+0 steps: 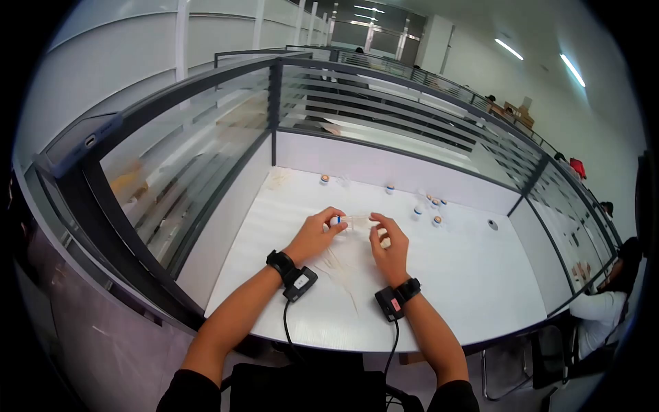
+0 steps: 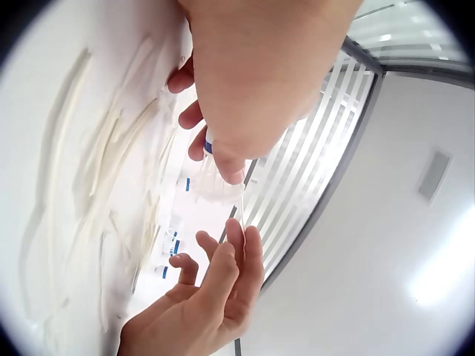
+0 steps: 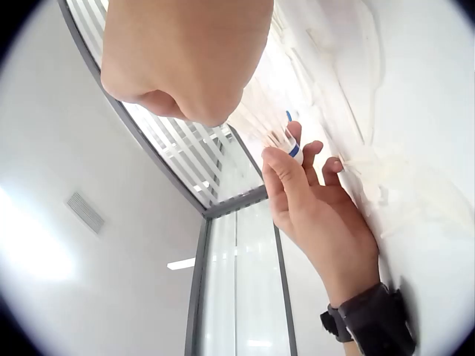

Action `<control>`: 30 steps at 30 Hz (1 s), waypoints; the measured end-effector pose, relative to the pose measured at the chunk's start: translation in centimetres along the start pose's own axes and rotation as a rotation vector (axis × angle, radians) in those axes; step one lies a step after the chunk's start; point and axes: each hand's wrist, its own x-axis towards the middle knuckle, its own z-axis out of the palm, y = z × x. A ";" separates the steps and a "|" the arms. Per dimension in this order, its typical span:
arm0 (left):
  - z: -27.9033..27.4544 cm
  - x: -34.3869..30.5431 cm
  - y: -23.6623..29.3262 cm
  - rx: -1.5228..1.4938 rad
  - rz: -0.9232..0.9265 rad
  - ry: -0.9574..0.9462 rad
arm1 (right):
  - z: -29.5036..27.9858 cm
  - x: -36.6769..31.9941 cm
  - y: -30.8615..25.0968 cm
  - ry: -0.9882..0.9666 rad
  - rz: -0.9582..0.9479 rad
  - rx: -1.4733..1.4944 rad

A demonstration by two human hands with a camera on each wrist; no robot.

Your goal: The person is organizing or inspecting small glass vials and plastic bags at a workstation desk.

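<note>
My left hand (image 1: 314, 235) grips a small clear plastic container by its white end with a blue band (image 1: 336, 221), held sideways over the white table. Its clear body points toward my right hand (image 1: 391, 253), and thin brownish tips show inside it in the right wrist view. Between the hands runs a thin pale strand (image 2: 243, 202), its end between the right thumb and fingertips. Beneath the hands, several long, thin pale strands (image 1: 335, 266) lie scattered on the tabletop (image 1: 467, 288). The left palm hides part of the container.
Several similar small containers stand toward the back, including one at back left (image 1: 325, 179), one near the middle (image 1: 390, 189) and a cluster at right (image 1: 437, 220). A round grommet (image 1: 493, 224) sits farther right. Low partitions (image 1: 398, 161) enclose the table; another person (image 1: 600, 312) sits beyond the right one.
</note>
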 end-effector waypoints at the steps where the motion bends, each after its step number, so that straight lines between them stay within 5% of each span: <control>1: 0.1 0.1 -0.2 -0.013 0.003 -0.009 | 0.0 0.0 0.2 0.002 -0.042 -0.017; 15: 1.0 0.0 -1.3 -0.031 0.188 0.004 | -0.4 -0.2 1.0 -0.066 -0.227 -0.172; 22: 0.3 -0.1 -0.1 0.072 0.037 -0.093 | -0.1 -0.1 0.4 -0.126 -0.264 -0.178; 30: 0.9 0.0 -0.7 -0.168 0.052 -0.151 | -0.2 0.1 0.0 -0.158 -0.257 -0.194</control>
